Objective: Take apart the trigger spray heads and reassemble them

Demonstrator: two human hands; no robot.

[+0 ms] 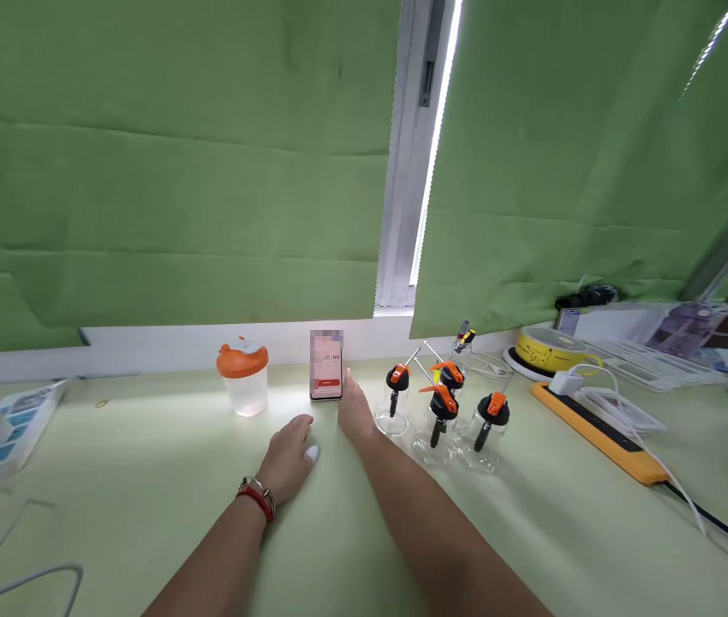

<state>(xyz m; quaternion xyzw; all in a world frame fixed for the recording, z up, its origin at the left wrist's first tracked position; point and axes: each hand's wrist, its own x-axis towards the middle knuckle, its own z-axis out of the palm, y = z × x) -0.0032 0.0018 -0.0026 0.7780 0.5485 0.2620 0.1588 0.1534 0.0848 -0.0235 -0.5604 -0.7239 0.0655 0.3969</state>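
Note:
A phone (326, 367) stands upright against the white ledge, its pinkish screen showing a timer display and a red button. My right hand (356, 407) is at the phone's right edge, with a finger stretched upward; the other fingers are mostly hidden, and I cannot tell whether it touches the phone. Lower and to the left, my left hand (287, 458) rests on the table, fingers stretched forward and thumb apart, holding nothing. To the right stand several glass jars (436, 433) with black-and-orange tops, some with thin rods sticking up. An orange-lidded clear cup (245, 386) is left of the phone.
An orange power strip (601, 433) with a white charger and cables lies at the right. Behind it are a yellow round container (550, 350) and a white keyboard (643, 360). A white tray-like box (14, 433) sits far left. Green blinds (171, 171) hang behind the table.

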